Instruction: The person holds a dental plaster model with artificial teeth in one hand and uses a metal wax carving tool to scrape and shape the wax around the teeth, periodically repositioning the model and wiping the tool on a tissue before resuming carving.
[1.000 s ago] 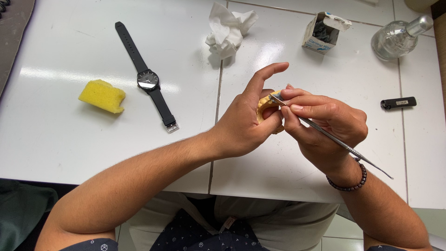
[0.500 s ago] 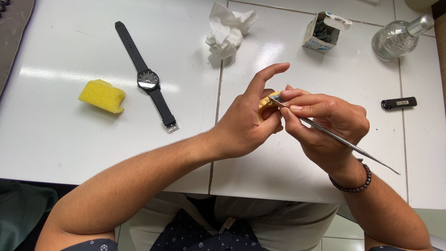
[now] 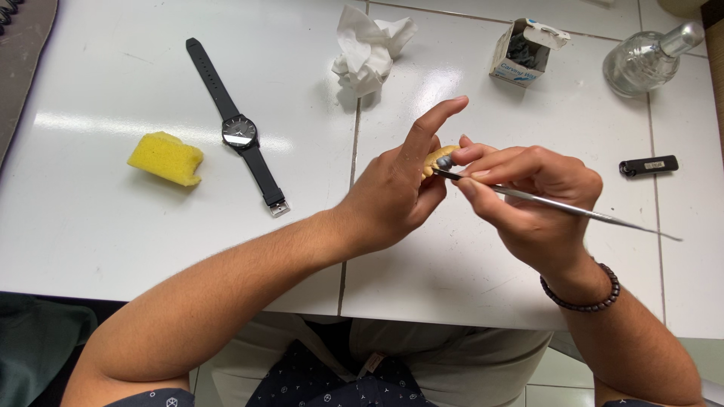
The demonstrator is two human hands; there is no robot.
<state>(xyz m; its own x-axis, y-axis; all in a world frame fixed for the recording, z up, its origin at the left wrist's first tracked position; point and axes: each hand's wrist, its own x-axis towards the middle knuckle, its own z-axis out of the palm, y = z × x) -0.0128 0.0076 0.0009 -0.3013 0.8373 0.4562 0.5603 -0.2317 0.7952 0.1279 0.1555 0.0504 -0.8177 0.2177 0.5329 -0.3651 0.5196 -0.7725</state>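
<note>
White tiled tabletop fills the view, crossed by thin grout lines. Above it the left hand is raised with the wrist bent; its index finger is stretched upward while the thumb and other fingers are closed on a small yellowish lump, which is held just over the table's middle. The right hand is curled in a pen-like grip around a thin, long metal tool, whose tip is set against the lump and whose far end juts out to the right. A dark beaded bracelet is worn on the right wrist.

A small open cardboard box is seen at the back, with dark grey contents that cannot be made out. A clear glass bottle with a metal cap lies near it, its fill unclear.

Most of the lump is hidden by the fingers. Further off lie a crumpled white tissue, a black wristwatch, a yellow sponge and a small black lighter-like object.
</note>
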